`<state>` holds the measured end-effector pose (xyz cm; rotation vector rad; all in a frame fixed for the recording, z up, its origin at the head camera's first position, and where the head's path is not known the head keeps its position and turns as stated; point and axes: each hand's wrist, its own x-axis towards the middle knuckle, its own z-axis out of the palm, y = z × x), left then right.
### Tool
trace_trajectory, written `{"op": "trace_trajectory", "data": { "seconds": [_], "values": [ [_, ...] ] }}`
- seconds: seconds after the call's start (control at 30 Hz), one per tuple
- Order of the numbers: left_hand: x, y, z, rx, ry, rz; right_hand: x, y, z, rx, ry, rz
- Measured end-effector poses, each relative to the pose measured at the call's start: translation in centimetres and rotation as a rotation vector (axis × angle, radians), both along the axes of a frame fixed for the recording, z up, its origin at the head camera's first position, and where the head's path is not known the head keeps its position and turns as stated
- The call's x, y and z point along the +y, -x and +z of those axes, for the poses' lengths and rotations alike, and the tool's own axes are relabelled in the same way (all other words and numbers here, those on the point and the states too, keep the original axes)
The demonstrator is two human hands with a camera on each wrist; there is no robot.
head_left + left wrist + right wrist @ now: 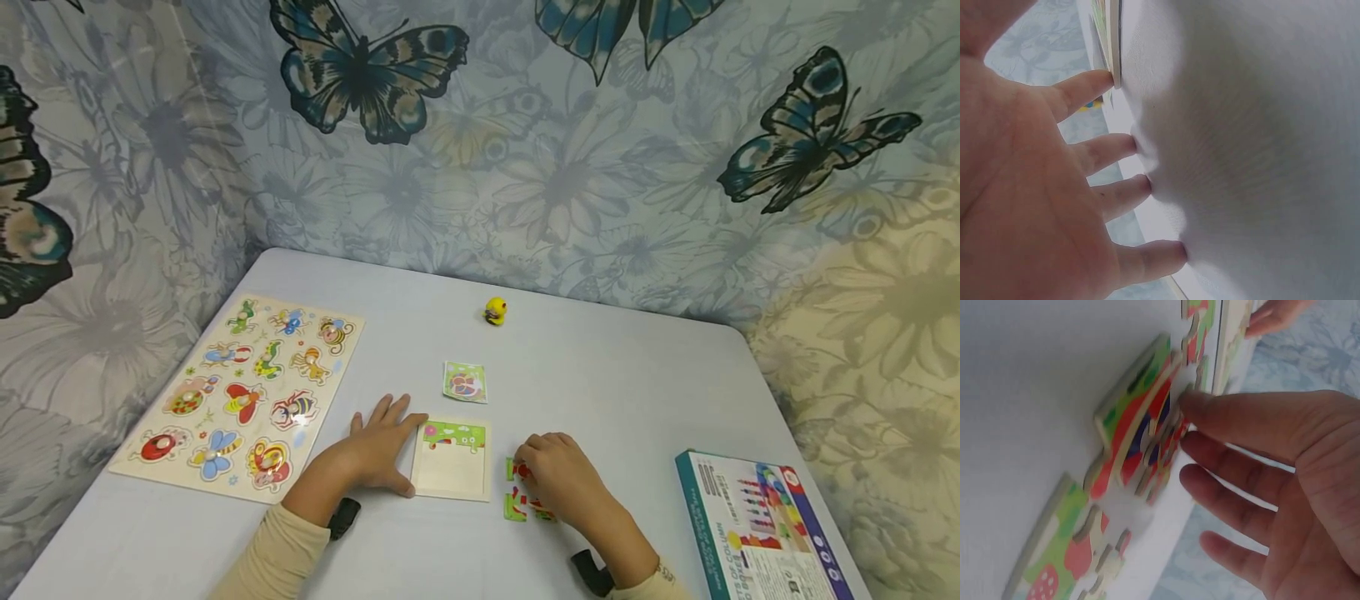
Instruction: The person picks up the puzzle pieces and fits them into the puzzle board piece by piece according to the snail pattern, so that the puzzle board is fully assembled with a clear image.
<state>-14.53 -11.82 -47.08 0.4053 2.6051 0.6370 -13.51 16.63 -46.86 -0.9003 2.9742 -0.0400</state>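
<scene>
A square wooden puzzle tray (pixel 450 477) lies in front of me, with a strip of green pieces (pixel 455 435) along its top. My left hand (pixel 378 452) is spread at the tray's left side, index fingertip at its edge, the other fingertips on the table in the left wrist view. Right of the tray, my right hand (pixel 561 475) reaches down over loose jigsaw pieces (pixel 514 507), partly hiding them. In the right wrist view, its thumb and index finger pinch at a red, green and blue jigsaw piece (pixel 1132 419); the other fingers are loosely bent.
A small picture card (pixel 465 382) lies beyond the tray, and a yellow toy duck (pixel 495 311) stands farther back. At left is a large insect puzzle board (pixel 247 396). A boxed toy (pixel 772 525) lies at the right edge. Patterned walls rise behind the white table (pixel 600 375).
</scene>
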Motion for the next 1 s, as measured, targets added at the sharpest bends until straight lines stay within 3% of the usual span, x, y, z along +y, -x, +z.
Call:
{"op": "trace_trajectory", "data": {
  "seconds": [0.23,0.47,0.7,1.0],
  "values": [
    [-0.1,0.0,0.2,-0.004,-0.001,0.007,-0.2,0.1,-0.1,0.058,-0.033,0.057],
    [-0.2,0.0,0.2,-0.003,-0.006,0.009,-1.9,1.0,0.8,0.118,-0.024,0.125],
    [-0.1,0.3,-0.3,-0.005,0.016,-0.001,-5.4,1.6,1.4,0.096,-0.015,0.222],
    [0.0,0.2,-0.1,-0.006,0.028,-0.008,-8.6,2.0,0.6,0.086,-0.035,0.287]
  ]
}}
